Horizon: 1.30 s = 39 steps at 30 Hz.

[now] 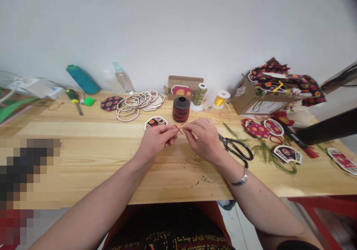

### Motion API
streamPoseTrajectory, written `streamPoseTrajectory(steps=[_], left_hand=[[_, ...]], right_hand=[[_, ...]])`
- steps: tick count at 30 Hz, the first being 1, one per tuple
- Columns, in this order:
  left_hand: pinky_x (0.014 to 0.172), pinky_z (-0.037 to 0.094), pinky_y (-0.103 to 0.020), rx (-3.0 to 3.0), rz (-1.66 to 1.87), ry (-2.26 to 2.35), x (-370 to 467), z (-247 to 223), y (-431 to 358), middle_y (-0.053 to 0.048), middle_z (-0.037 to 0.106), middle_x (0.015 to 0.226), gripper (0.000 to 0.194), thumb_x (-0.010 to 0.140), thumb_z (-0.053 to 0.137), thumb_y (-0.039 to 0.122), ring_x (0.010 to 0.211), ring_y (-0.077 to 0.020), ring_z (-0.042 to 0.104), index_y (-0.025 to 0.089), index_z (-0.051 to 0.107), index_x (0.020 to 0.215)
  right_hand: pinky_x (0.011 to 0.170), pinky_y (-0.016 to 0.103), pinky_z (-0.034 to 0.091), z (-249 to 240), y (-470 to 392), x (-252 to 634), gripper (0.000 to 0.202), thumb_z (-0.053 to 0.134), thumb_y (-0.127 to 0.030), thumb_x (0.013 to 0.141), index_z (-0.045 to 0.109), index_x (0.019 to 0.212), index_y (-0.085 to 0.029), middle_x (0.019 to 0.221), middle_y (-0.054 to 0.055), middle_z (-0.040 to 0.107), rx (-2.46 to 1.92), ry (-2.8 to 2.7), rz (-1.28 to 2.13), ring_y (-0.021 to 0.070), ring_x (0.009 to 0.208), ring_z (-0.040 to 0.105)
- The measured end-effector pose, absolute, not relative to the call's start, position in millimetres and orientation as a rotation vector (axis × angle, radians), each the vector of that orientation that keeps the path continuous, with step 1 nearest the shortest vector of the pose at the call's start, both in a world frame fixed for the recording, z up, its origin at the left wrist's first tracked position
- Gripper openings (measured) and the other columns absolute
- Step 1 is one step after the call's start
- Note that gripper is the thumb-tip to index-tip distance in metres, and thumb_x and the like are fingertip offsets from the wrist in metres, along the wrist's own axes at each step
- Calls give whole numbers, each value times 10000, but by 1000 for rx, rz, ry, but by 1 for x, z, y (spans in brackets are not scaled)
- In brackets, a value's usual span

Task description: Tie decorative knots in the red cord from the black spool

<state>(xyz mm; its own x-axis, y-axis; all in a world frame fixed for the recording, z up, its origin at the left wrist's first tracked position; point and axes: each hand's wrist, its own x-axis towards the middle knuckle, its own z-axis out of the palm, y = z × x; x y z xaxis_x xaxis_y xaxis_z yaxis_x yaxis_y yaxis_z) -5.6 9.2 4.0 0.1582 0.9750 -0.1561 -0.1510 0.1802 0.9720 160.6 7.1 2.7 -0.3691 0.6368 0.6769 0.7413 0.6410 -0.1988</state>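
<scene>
Above the wooden table, my left hand [158, 138] and my right hand [202, 136] meet with their fingertips close together. Both pinch a thin red cord [180, 128], which shows in a small loop between them. Just behind the fingers stands a black spool [181, 110] wound with red cord. A patterned ornament with a white frame [154, 122] lies beyond my left hand, partly hidden by it. Black-handled scissors [238, 148] rest to the right, their blades partly covered by my right hand. A yellow cord [213, 118] runs behind my right hand.
Spools of green thread [200, 95] and yellow cord [221, 98] stand at the back. Pale cut-out frames [139, 103] are piled left of them. A cardboard box [245, 95] full of patterned cloth and finished ornaments [256, 128] occupy the right side. A screwdriver [74, 101] lies far left.
</scene>
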Motion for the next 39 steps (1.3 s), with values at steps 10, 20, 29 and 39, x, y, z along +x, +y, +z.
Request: streamPoseTrajectory(steps=[10,20,29,39], left_hand=[[427,265,-207,990,1082,1086,-3,6,8,-8,583,568,172,635,734,283,461,-54,414,119,683,645],[431,272,-211,991,1094,1080,-3,6,9,-10,587,568,170,630,730,280,460,-55,415,118,681,637],[427,269,-218,983,1085,1107,-4,6,10,-17,606,585,159,624,730,270,453,-57,421,121,673,629],[425,263,-213,984,1069,1116,-3,9,8,-9,597,571,163,609,732,271,446,-56,427,121,674,637]], right_hand=[[679,317,341,4,7,161,121,496,-159,833,600,773,-173,747,53,652,-1119,-2122,-154,170,726,548],[699,323,359,4,6,162,121,484,-178,837,590,777,-177,748,58,641,-1134,-2122,-105,176,750,561],[686,288,421,5,13,165,243,450,-288,870,655,840,-162,772,57,646,-1293,-1733,607,154,725,559],[655,267,431,7,17,163,218,706,-352,673,732,789,-169,756,26,697,-1267,-1430,1222,121,650,556]])
